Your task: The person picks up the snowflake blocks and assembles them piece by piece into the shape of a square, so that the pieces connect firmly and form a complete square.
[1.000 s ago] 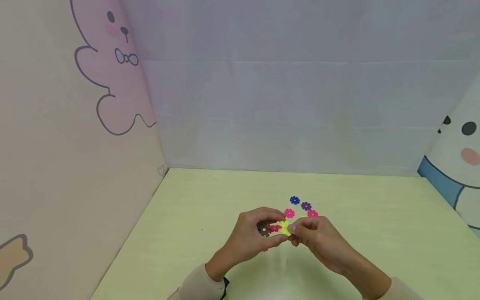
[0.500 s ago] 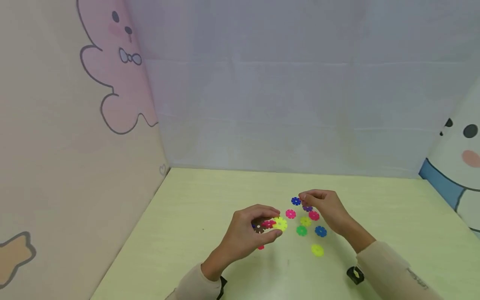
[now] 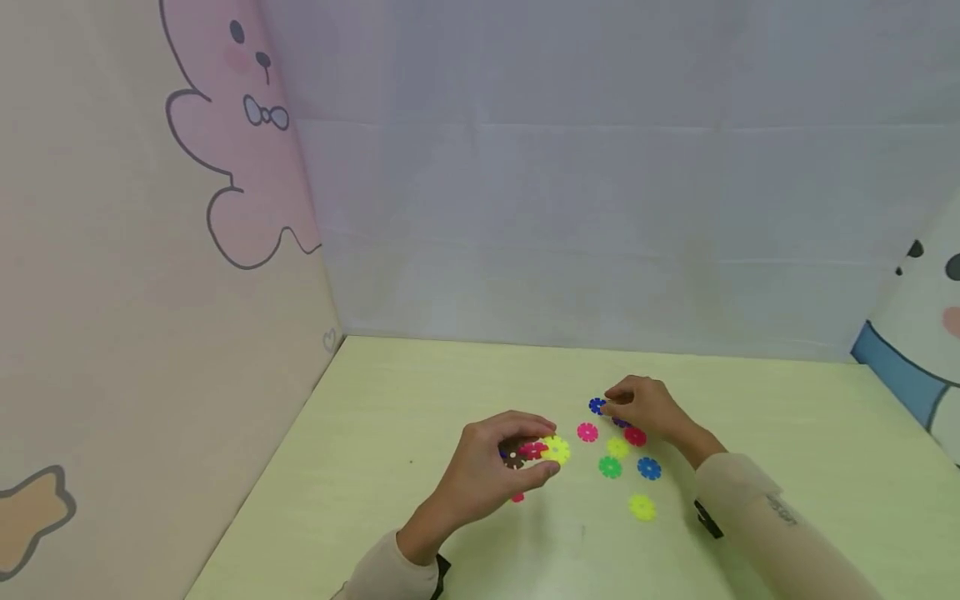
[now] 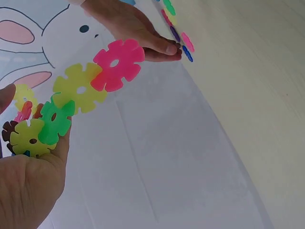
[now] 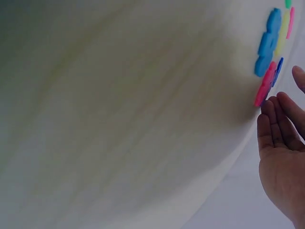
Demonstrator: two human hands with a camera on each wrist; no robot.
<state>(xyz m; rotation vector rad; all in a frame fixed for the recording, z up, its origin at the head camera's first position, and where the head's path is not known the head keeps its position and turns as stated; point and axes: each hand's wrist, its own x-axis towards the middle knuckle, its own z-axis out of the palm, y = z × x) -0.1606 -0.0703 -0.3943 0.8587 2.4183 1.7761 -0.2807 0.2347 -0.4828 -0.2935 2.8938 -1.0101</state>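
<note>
My left hand (image 3: 480, 471) grips a joined cluster of notched plastic snowflake discs (image 4: 57, 136) above the table. In the head view a yellow disc (image 3: 558, 446) sticks out between thumb and fingers, with red and brown ones behind it. The left wrist view shows a green, a yellow and a pink disc (image 4: 125, 50) linked in a row off this cluster; the palm hides part of it. Out over the loose discs, my right hand (image 3: 651, 408) has its fingertips right at a purple disc (image 3: 621, 422), partly covered, beside a dark blue disc (image 3: 592, 407). Its thumb stands apart from the fingers.
Loose discs lie on the pale table (image 3: 420, 392): pink (image 3: 583, 432), red-pink (image 3: 635, 437), green (image 3: 604, 468), blue (image 3: 649, 462) and two yellow, one nearer the front (image 3: 642, 502). A grey-white backdrop (image 3: 525, 250) rises behind the table, with printed panels at both sides.
My right hand has let go of the yellow disc at the cluster and moved away to the back right, down to the purple disc. The left hand still holds the cluster, almost unmoved.
</note>
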